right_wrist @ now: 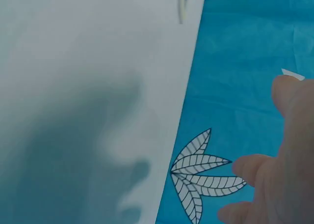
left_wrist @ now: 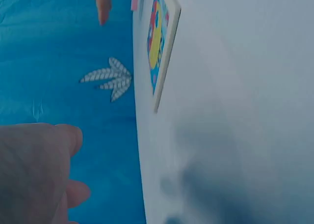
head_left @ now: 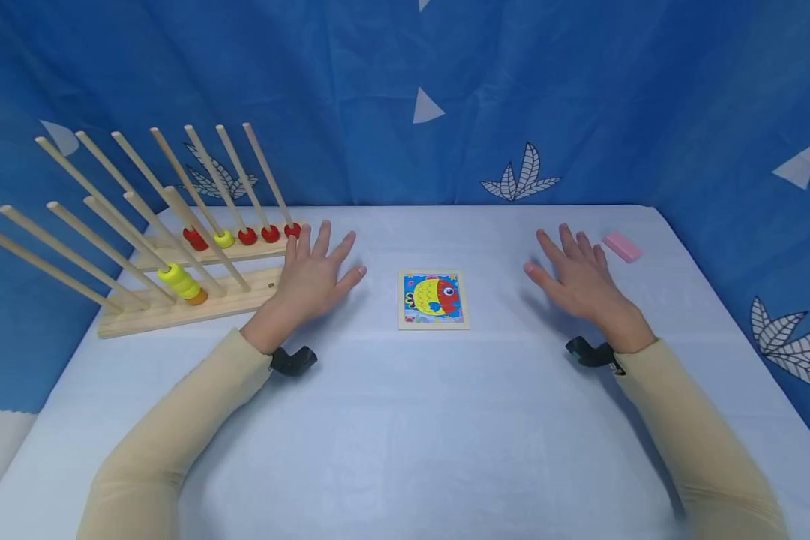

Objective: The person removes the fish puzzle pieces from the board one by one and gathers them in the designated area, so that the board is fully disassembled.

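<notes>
Between the two hands lies a square wooden puzzle (head_left: 433, 300) with a yellow and red fish on a blue ground. My left hand (head_left: 313, 274) hovers to its left, fingers spread and holding nothing. To the puzzle's right, my right hand (head_left: 577, 277) is also spread and holds nothing. A pink block (head_left: 622, 246) lies just beyond the right fingertips. In the left wrist view the puzzle (left_wrist: 164, 47) appears edge-on, apart from the left hand (left_wrist: 34, 175). The right wrist view has the right hand (right_wrist: 289, 155) above its shadow, with only a corner of the puzzle showing.
Two wooden peg racks stand at the left. The front rack (head_left: 175, 311) carries yellow beads (head_left: 178, 280) and an orange one; the back rack (head_left: 243, 251) has red and yellow beads. Their tall pegs rise near the left hand. Blue cloth (head_left: 378, 97) hangs behind the white table (head_left: 418, 435).
</notes>
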Tool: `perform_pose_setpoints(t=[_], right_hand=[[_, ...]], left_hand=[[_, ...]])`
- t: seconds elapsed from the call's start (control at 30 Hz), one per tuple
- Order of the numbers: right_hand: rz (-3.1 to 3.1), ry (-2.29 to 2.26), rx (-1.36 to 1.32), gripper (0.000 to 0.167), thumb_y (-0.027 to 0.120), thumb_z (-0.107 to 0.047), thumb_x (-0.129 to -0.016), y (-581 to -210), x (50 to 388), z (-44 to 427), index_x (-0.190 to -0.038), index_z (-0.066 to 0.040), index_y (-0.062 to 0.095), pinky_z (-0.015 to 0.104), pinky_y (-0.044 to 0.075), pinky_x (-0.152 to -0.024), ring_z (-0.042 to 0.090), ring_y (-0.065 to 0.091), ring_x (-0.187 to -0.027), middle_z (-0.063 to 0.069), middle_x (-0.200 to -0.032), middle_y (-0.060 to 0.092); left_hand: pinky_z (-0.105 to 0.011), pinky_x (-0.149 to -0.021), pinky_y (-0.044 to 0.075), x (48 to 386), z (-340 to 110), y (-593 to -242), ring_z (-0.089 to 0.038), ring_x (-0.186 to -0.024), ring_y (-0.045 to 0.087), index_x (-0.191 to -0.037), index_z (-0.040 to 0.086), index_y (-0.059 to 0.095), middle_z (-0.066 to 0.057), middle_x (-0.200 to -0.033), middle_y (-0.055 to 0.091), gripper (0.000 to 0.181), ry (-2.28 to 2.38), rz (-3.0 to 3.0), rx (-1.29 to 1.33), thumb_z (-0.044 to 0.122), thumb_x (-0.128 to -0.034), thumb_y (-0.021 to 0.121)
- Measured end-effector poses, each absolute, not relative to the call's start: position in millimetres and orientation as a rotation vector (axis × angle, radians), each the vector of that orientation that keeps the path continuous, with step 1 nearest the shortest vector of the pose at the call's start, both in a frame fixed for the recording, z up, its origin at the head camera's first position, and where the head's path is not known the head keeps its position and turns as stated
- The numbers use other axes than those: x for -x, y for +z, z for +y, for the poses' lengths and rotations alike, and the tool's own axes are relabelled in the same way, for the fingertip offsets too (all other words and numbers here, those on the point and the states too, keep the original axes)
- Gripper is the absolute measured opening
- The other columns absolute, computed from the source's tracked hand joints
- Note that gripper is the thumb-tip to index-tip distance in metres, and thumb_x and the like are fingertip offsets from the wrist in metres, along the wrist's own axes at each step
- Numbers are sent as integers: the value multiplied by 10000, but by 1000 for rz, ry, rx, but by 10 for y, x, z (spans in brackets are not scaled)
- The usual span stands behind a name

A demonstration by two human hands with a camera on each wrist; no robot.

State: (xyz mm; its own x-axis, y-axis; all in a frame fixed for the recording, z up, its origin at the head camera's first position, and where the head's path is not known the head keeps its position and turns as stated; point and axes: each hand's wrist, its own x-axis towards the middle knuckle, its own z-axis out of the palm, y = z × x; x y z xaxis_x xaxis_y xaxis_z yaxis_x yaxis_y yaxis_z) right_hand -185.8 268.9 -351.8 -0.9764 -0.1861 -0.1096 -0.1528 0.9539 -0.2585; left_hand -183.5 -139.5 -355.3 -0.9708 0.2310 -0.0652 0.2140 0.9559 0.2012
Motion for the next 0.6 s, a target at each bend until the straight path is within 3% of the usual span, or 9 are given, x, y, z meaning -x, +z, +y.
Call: perform_pose_setpoints(t=[0.37, 0.6], right_hand=[[2932, -423, 390, 731, 442, -514, -1034, -3586, 2045, 2202, -1602, -78, 297, 737, 71, -1216, 563, 121, -1535, 298, -1675, 158], [2888, -441, 597, 703, 608, -453, -968, -3539, 2140, 1769, -1531, -66, 443, 670, 294, -1194, 473, 335, -1494, 264, -1602, 382]], left_hand=[[-665, -1250, 147, 1547, -1033, -3720, -484, -1567, 147, -1591, 193, 367, -204, -1697, 202, 692, 476, 2834, -653, 475, -994, 576], [-655, -1239, 210, 1498, -880, -3868, -476, -1551, 220, -1553, 169, 441, -204, -1673, 276, 656, 560, 2768, -727, 405, -969, 628]])
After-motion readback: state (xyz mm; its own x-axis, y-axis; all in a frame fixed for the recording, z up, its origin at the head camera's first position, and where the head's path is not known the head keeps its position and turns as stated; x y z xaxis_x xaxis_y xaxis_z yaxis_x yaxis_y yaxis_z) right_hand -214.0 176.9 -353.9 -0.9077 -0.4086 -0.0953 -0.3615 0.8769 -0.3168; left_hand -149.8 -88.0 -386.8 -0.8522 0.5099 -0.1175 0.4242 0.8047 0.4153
